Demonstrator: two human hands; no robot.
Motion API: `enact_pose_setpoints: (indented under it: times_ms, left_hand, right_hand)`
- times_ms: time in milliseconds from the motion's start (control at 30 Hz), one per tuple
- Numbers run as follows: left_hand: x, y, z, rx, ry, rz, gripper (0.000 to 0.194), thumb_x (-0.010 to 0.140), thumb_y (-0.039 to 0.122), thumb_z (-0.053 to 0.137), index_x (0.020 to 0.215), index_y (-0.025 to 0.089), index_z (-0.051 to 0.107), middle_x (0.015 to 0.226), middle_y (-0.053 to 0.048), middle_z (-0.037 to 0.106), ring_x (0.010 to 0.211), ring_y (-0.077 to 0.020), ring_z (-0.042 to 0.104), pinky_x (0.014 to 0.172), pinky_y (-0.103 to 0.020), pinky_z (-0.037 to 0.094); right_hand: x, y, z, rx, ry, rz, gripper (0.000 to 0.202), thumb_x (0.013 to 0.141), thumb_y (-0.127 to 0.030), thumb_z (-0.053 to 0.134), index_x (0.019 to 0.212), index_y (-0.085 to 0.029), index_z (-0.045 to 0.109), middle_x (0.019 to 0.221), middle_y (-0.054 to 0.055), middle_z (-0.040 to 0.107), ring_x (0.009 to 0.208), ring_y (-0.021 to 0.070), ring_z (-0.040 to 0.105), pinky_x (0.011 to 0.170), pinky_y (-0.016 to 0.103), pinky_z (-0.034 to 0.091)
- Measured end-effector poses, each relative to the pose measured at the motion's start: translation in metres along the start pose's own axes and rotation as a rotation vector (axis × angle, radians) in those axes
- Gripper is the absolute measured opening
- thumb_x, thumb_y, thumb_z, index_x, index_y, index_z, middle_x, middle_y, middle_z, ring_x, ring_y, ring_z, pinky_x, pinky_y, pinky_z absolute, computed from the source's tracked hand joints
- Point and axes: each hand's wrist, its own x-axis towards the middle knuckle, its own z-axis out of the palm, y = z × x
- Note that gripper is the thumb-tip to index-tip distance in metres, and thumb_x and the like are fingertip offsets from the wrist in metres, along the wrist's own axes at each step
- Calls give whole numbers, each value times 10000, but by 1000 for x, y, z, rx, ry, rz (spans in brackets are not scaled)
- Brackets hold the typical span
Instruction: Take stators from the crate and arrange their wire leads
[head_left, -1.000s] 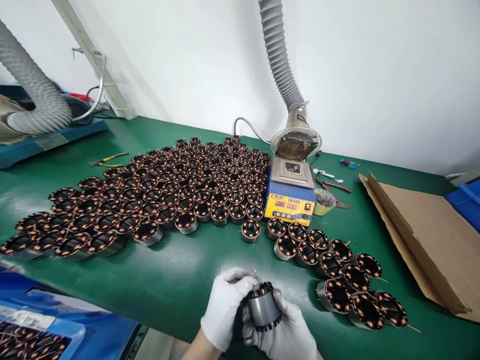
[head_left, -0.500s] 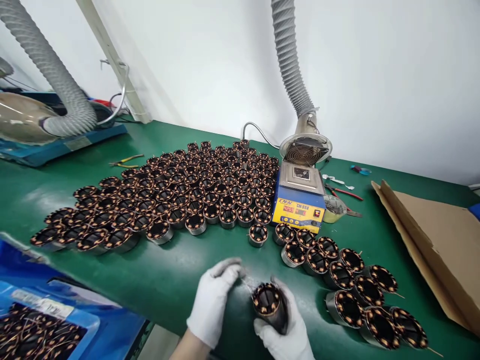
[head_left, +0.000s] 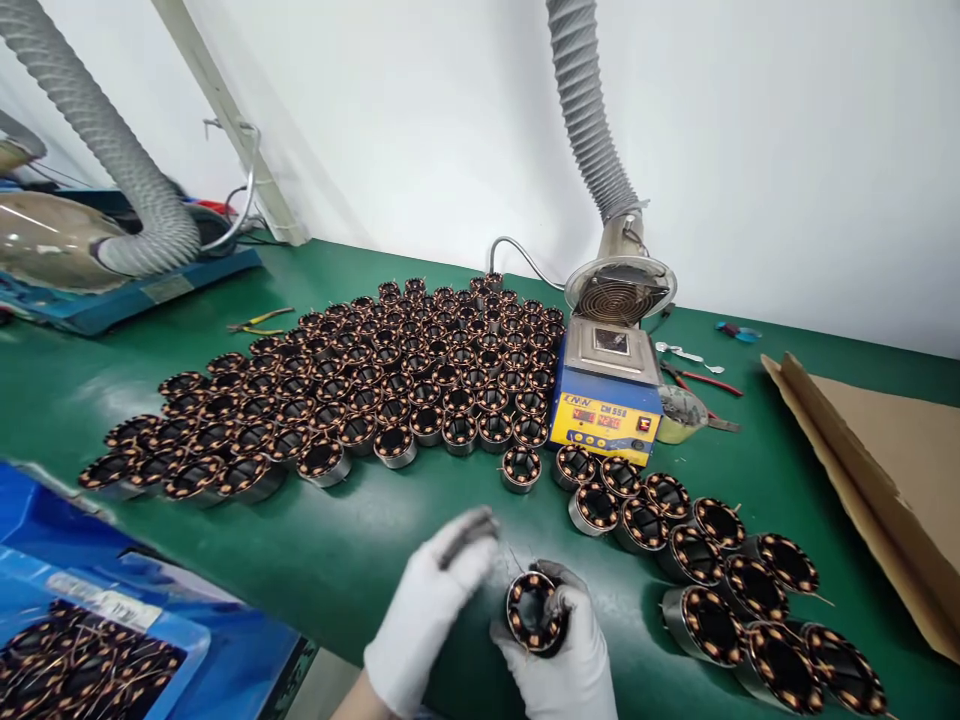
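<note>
My right hand [head_left: 568, 650], in a white glove with dark-stained fingertips, is wrapped round a motor stator [head_left: 541, 638]. Its round face, ringed with copper windings, is tilted up toward me, and the thumb side of the hand lies over the rim. Thin wire ends [head_left: 516, 562] stick up from its upper left edge. Just left of these wires is my left hand [head_left: 442, 590], also gloved, its fingers stretched out and dark at the tips. I see nothing held in it.
A large group of stators [head_left: 390, 380] stands on the green table [head_left: 330, 540], with more at right [head_left: 697, 555]. Behind are a blue-and-yellow solder pot [head_left: 607, 400] and an extraction hood [head_left: 621, 285]. Pliers [head_left: 259, 322], a cardboard sheet [head_left: 862, 500] and a blue bin [head_left: 180, 660] lie around.
My left hand has let go of the wire and its fingers have straightened. In my right hand the stator has turned, so its open face shows more. The view has shifted slightly.
</note>
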Motion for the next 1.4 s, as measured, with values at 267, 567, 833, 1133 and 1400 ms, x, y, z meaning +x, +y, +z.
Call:
enact_pose_setpoints:
  times_ms: [267, 567, 833, 1133, 1400]
  left_hand:
    - [9, 5, 7, 25, 84, 5, 266, 607, 336, 695, 803, 156, 696, 783, -43, 718, 771, -197, 630, 739, -285, 490]
    - [1, 1, 20, 196, -68, -206, 270, 567, 264, 669, 793, 118, 687, 816, -82, 728, 820, -248, 654, 746, -318, 509]
    - [3, 8, 23, 310, -18, -13, 299, 545, 221, 681, 835, 145, 678, 883, -72, 716, 857, -227, 648, 799, -303, 502]
    - [17, 1, 20, 80, -39, -83, 298, 559, 331, 713, 766, 117, 689, 752, -76, 712, 765, -232, 645, 731, -330, 506]
    - [3, -5, -4, 730, -115, 353, 173, 716, 324, 625, 862, 272, 702, 971, -24, 712, 1058, -260, 574, 1052, -509, 334]
  right_hand:
    - [-2, 4, -2, -31, -101, 11, 418, 574, -267, 754, 920, -252, 519, 1097, 108, 639, 1007, 299, 583, 866, 433, 441]
    - [-3, 12, 1, -135, -15, -161, 363, 631, -355, 671, 933, -238, 506, 1053, 98, 648, 919, 278, 631, 748, 386, 508]
    - [-2, 7, -1, -132, -33, -148, 382, 639, -341, 674, 961, -240, 495, 1036, 97, 648, 904, 272, 635, 741, 377, 512]
    - [-1, 7, -3, -142, -49, -132, 415, 608, -322, 697, 955, -246, 482, 1024, 96, 655, 917, 283, 632, 776, 399, 505]
    - [-3, 10, -1, -63, -46, -125, 464, 598, -298, 717, 995, -242, 483, 1070, 107, 643, 946, 287, 627, 786, 407, 512]
